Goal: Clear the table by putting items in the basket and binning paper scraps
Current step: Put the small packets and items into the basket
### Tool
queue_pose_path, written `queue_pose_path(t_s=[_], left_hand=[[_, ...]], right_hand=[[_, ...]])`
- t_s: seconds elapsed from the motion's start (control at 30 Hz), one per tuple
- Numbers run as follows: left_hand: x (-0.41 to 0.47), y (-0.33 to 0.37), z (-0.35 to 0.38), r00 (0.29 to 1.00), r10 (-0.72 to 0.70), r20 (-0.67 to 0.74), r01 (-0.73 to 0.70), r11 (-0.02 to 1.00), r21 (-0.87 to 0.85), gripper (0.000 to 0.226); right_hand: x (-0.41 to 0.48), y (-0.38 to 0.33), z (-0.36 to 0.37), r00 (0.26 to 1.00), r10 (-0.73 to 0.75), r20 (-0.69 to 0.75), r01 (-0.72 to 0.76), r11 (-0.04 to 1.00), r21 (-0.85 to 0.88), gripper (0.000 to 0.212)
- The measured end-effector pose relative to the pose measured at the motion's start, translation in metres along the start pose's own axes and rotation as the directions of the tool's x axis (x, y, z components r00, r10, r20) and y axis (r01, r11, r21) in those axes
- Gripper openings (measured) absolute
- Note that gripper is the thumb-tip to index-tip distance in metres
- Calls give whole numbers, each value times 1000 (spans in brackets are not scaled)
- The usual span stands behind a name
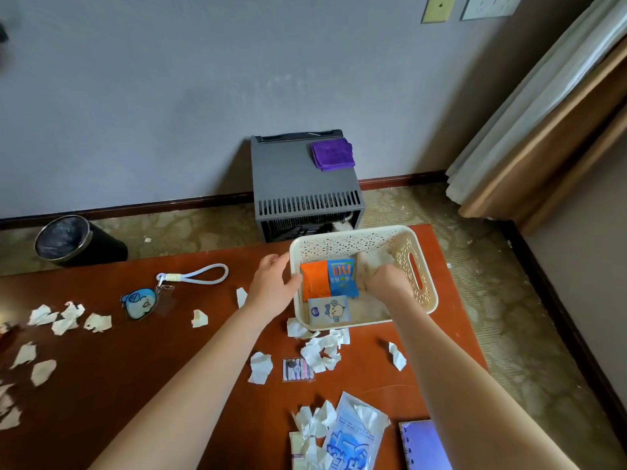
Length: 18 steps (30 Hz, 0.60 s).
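While the right hand (386, 283) is down inside the basket (353, 234), the head view hides its grip. The fingers curl downward with the palm away from the camera, so I cannot tell if it holds anything.
>> Left hand (271, 283)?
Fingers relaxed, holding nothing, laid against the basket's left wall. Looks like a brace.
>> Where's the basket?
Far right part of the table (135, 368), right wall near the edge. Inside are an orange packet (315, 279), a blue packet (342, 276) touching it, and a cartoon card (329, 308) nearer the person.
>> How to do this step well?
My read: brace with the left so the basket doesn't slide toward the edge. Lay things flat in the bare right half, not piled on the packets.
>> What's outside?
Keychain (140, 301), sewing kit (298, 369), printed bag (353, 435), notebook (424, 446). Paper scraps (322, 354) all over, thick just beside the basket's near wall.
>> Blockers?
Scraps lie on the printed bag, so lifting it may shed them. The bin (64, 239) is on the floor past the table's far left, well apart from the basket. Long carry.
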<state>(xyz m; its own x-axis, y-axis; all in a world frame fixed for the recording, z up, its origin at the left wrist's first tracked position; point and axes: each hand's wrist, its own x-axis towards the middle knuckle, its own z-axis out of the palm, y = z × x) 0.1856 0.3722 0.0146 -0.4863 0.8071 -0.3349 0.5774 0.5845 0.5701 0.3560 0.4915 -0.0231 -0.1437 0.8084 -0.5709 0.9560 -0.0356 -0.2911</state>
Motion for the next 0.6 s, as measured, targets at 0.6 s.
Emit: queue_pose_path(t_s=[0.6], left_hand=[[-105, -39, 31, 996, 87, -22, -85, 992, 95, 31]], right_hand=[[-135, 24, 38, 698, -316, -643, 543, 818, 188, 17]])
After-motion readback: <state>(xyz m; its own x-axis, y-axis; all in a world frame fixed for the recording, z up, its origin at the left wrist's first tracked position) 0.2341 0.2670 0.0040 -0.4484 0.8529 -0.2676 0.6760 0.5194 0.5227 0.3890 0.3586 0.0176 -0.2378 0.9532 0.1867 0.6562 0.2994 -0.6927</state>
